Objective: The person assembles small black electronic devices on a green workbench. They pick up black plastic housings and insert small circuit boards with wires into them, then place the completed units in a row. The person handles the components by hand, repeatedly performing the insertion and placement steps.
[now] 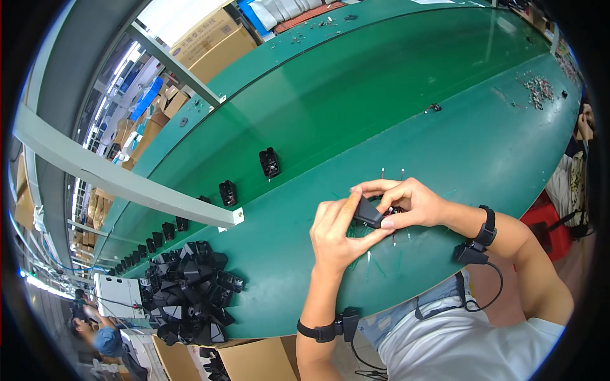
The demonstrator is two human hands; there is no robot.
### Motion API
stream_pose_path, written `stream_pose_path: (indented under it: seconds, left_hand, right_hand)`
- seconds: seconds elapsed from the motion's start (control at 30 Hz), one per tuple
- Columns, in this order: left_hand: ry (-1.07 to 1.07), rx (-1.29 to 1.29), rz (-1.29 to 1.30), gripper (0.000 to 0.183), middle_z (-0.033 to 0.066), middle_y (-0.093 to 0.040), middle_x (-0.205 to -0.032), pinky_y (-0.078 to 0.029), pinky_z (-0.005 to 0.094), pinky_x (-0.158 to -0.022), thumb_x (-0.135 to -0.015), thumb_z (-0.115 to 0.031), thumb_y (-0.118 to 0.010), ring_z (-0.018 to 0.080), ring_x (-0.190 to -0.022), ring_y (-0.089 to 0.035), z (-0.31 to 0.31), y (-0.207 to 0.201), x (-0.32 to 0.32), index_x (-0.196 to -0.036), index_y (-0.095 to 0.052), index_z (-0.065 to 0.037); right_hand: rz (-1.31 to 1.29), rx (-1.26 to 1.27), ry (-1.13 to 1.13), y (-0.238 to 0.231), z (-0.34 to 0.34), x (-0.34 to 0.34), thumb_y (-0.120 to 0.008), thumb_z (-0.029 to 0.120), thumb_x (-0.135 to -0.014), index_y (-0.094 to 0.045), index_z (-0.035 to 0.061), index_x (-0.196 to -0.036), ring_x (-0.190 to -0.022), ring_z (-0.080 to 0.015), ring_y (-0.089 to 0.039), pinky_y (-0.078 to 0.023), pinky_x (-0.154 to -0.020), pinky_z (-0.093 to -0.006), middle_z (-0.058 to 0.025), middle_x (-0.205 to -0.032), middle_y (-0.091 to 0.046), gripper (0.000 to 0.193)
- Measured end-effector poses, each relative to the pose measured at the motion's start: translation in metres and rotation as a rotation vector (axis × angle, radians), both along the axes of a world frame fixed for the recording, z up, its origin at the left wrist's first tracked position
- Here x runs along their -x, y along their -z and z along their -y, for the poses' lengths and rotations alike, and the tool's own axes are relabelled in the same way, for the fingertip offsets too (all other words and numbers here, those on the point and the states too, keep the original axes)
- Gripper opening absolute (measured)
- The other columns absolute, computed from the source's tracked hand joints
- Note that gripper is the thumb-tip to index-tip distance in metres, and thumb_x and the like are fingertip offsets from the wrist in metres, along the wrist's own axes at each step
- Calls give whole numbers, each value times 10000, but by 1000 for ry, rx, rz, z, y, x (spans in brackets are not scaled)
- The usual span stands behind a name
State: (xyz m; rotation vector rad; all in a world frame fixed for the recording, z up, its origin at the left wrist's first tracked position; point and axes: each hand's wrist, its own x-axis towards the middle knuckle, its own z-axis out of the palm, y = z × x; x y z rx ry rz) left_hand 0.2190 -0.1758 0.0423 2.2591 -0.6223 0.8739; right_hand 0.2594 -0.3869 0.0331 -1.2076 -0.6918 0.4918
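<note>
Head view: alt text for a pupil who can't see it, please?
A person's left hand and right hand hold a black casing over a green workbench. A pile of black parts lies left, with a row of others beyond.

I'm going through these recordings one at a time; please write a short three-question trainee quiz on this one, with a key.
1. True or false: only the right hand touches the black housing being held.
2. Where is the heap of black parts? A) right of both hands; B) left of both hands; C) between the hands.
3. Fill in: the parts lined up on the green belt are ___ in colour.

Key: 1. False, the left hand touches it too. 2. B. 3. Black.
</note>
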Motion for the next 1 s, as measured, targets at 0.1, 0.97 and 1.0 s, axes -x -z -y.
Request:
stream_pose_path:
  seconds: [0.1, 0.97, 1.0]
  left_hand:
    - [-62, -21, 29, 843, 73, -698, -811, -511, 340, -663, -480, -561, -925, 224, -723, -645, 1, 0, 4, -1079, -724, -4]
    - [-87, 143, -107, 726, 100, -659, -881, -522, 378, -695, -590, -469, -930, 269, -784, -612, 6, 2, 8, -1081, -678, 3]
    - [-94, 145, -96, 724, 100, -659, -882, -521, 379, -695, -592, -468, -930, 269, -784, -611, 5, 2, 9, -1081, -678, 2]
  right_hand:
    - [-134, 49, -31, -2, -1, -2, -743, 98, -884, -715, -57, -1032, -1198, -242, -599, -481, -1004, -355, -216, -1426, -539, 216]
    - [-427, -49, -88, -4, -9, 6, -647, 205, -987, -669, -16, -1078, -1091, -160, -615, -516, -923, -323, -127, -1431, -535, 240]
    - [-436, -51, -97, -2, -9, 6, -648, 208, -987, -669, -19, -1083, -1089, -163, -617, -518, -928, -328, -125, -1423, -540, 248]
